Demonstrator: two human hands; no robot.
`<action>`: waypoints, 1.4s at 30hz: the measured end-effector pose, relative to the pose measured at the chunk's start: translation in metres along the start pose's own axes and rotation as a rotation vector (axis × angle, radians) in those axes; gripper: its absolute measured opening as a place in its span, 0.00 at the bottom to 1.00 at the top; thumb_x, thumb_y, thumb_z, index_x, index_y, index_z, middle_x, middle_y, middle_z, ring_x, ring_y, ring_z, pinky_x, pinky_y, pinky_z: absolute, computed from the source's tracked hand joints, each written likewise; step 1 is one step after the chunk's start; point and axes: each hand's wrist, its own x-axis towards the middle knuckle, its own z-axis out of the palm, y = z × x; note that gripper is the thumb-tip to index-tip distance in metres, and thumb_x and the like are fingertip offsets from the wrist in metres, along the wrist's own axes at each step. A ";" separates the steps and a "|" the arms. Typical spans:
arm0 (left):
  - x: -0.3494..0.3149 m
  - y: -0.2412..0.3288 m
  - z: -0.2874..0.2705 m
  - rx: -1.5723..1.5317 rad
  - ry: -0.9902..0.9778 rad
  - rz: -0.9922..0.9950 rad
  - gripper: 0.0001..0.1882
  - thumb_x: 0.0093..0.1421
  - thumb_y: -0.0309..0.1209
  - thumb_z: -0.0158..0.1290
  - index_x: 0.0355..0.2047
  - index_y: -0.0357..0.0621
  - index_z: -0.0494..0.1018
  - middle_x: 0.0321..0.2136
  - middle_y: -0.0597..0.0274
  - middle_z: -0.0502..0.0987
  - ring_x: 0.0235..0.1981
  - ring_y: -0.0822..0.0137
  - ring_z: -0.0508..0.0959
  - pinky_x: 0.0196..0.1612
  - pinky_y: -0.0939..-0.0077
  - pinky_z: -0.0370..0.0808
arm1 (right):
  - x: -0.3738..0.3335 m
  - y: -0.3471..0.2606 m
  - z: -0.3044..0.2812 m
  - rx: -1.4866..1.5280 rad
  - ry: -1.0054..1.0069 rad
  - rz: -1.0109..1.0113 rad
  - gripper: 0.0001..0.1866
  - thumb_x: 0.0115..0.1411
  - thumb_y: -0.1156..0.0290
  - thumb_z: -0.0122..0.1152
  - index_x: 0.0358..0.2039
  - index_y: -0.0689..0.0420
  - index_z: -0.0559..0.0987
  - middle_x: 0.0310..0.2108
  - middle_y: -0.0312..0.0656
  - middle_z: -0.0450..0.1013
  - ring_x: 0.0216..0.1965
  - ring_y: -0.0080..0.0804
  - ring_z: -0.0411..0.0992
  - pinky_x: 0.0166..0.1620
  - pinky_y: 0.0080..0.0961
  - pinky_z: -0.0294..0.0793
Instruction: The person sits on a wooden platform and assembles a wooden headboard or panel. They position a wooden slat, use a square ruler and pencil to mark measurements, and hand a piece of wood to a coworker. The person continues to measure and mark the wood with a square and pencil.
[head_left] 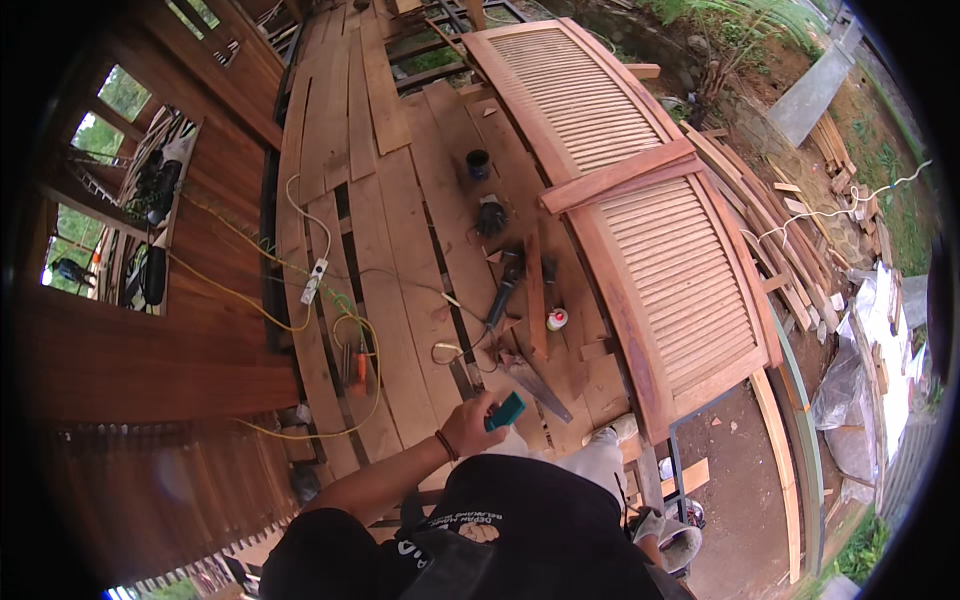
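Note:
My left hand [466, 428] is closed round a small flat teal block [507, 411], held out in front of my body; its exact kind does not show. A handsaw blade [535, 386] lies on the boards just beyond it. At the lower right, part of my right hand [650, 549] shows low beside my leg, next to a pale grey rounded thing [680, 546]. Its fingers are hidden, so I cannot tell whether it grips anything. To the right stands a large louvred wooden panel [675, 290], with loose reddish boards [620, 178] lying across its middle.
On the plank floor [395, 270] lie a corded power tool [507, 285], a white bottle [557, 319], a dark cup [478, 163] and a power strip [315, 280]. A yellow cord [375, 390] loops around orange-handled tools [361, 368]. Gaps run between planks. Stacked timber [765, 235] lies beyond the panel.

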 end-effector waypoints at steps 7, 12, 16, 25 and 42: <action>-0.101 -0.086 -0.074 -0.177 0.594 -0.403 0.23 0.49 0.41 0.60 0.37 0.37 0.67 0.27 0.53 0.75 0.29 0.59 0.78 0.34 0.67 0.75 | -0.100 -0.201 0.125 -0.291 -0.322 -0.174 0.13 0.62 0.65 0.53 0.43 0.56 0.77 0.18 0.47 0.73 0.12 0.37 0.70 0.16 0.32 0.72; -0.144 -0.112 -0.101 -0.250 0.850 -0.585 0.19 0.52 0.36 0.60 0.36 0.36 0.67 0.27 0.53 0.76 0.28 0.61 0.79 0.32 0.67 0.75 | -0.155 -0.256 0.230 -0.384 -0.658 -0.219 0.17 0.56 0.71 0.53 0.47 0.58 0.77 0.25 0.47 0.76 0.23 0.36 0.76 0.25 0.30 0.77; -0.161 -0.119 -0.127 -0.273 0.913 -0.646 0.18 0.52 0.33 0.60 0.36 0.36 0.67 0.27 0.54 0.76 0.27 0.65 0.78 0.31 0.70 0.74 | -0.151 -0.263 0.293 -0.513 -0.764 -0.148 0.15 0.56 0.72 0.55 0.42 0.62 0.79 0.26 0.48 0.77 0.23 0.37 0.76 0.27 0.30 0.78; -0.095 -0.159 -0.230 -0.747 0.993 -0.356 0.15 0.57 0.27 0.50 0.44 0.36 0.65 0.27 0.62 0.73 0.25 0.73 0.74 0.29 0.80 0.72 | -0.164 -0.280 0.406 -0.867 -1.054 -0.298 0.13 0.60 0.72 0.55 0.44 0.63 0.78 0.32 0.51 0.79 0.29 0.42 0.79 0.33 0.36 0.80; 0.132 -0.190 -0.551 -1.075 1.096 -0.239 0.07 0.62 0.28 0.46 0.38 0.38 0.70 0.27 0.57 0.76 0.29 0.63 0.79 0.38 0.69 0.76 | -0.254 -0.434 0.830 -0.327 -1.138 -0.321 0.16 0.65 0.73 0.50 0.51 0.64 0.74 0.38 0.50 0.77 0.37 0.44 0.79 0.39 0.37 0.79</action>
